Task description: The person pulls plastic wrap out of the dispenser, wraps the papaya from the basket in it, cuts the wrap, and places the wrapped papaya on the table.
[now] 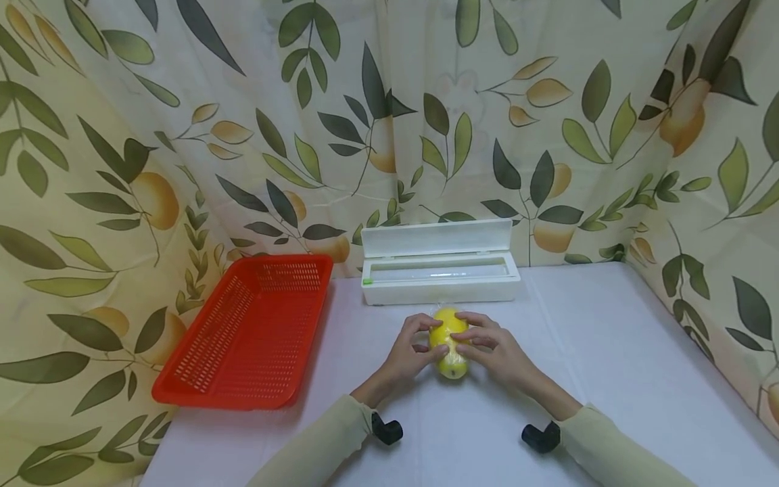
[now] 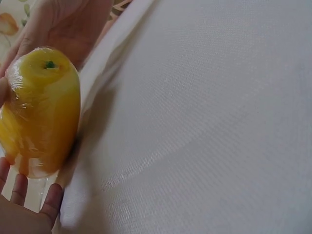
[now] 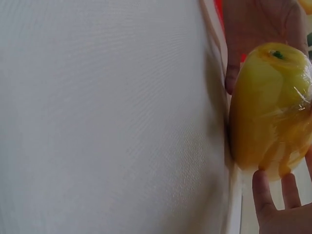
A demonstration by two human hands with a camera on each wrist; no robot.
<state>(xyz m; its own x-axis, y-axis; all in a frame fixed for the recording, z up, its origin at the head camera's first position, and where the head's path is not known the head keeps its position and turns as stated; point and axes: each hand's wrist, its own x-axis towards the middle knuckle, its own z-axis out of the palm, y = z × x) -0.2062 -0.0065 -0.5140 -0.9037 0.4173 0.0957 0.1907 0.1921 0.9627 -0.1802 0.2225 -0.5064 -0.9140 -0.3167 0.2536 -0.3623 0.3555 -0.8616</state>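
Observation:
A yellow fruit (image 1: 451, 338) lies on the table, wrapped in clear plastic film that shows glossy creases. At its near end sits a small dark green spot, plain in the left wrist view on the fruit (image 2: 44, 112) and in the right wrist view too (image 3: 270, 107). From the left side my left hand (image 1: 410, 348) holds it with thumb and fingertips. My right hand (image 1: 496, 345) grips the opposite side, thumb on top near the middle. Some fingertips touch the film at the far end. The undersides of both fruit and fingers are hidden in the head view.
Behind the fruit stands a long white film dispenser box (image 1: 438, 292), its lid (image 1: 437, 239) raised. A red perforated basket (image 1: 243, 399) is at the left. White cloth covers the table (image 1: 608, 352), and a leaf-patterned curtain (image 1: 426, 135) hangs around its back and sides.

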